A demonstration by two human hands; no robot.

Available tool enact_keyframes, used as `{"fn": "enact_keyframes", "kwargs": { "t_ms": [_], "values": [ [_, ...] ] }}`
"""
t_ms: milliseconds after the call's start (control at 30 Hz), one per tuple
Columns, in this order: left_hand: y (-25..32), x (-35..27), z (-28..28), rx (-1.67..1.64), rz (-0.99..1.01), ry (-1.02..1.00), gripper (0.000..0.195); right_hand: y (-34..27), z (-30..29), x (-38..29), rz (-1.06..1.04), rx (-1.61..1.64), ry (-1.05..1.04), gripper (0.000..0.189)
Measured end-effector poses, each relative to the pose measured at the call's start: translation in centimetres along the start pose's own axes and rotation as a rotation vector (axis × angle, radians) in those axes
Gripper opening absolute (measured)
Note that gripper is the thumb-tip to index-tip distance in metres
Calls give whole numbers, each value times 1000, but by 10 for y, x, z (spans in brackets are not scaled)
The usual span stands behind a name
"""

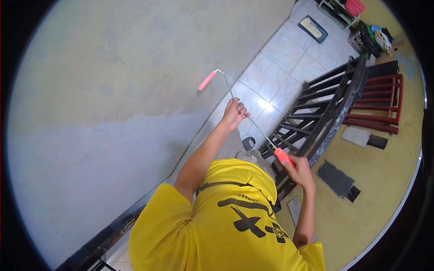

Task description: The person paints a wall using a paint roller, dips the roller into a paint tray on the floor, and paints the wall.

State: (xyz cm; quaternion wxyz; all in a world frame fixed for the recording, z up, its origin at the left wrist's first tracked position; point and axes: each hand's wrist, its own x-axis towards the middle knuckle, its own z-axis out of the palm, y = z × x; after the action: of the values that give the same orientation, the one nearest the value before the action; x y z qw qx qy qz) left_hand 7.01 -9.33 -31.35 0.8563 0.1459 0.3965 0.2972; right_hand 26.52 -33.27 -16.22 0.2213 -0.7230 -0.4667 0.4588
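Observation:
A long-handled paint roller [260,129] slants across in front of my body. My right hand [300,171] is closed around its orange handle [283,157], low on the right. Farther up, my left hand [234,113] grips the thin metal rod. At the rod's bent far end sits a small pink roller sleeve [206,80], in front of the wall [112,78]. Whether the sleeve touches the wall I cannot tell. The wall is yellowish and patchy in one part and pale whitish [112,162] in the part nearer me, with an uneven border between them.
A paint tray [312,28] with cream paint rests on the tiled floor [268,74]. A black slatted bench [325,101] stands along my right. Beyond it, a red slatted frame [376,101] is by a yellow wall [379,176]. A rack [334,15] holds a pink basin [355,6].

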Motion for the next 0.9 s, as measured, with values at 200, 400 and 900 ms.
{"fn": "enact_keyframes", "kwargs": {
  "t_ms": [200,400,900],
  "values": [
    [-11,76,-47,-117,-65,37,11,25,8,69,-43,-92,28,33],
    [21,62,9,-75,-97,32,19,14,-59,75,125,61,-136,35],
    [63,-35,91,17,133,-23,22,-21,-72,19,205,209,-95,31]
  ]
}}
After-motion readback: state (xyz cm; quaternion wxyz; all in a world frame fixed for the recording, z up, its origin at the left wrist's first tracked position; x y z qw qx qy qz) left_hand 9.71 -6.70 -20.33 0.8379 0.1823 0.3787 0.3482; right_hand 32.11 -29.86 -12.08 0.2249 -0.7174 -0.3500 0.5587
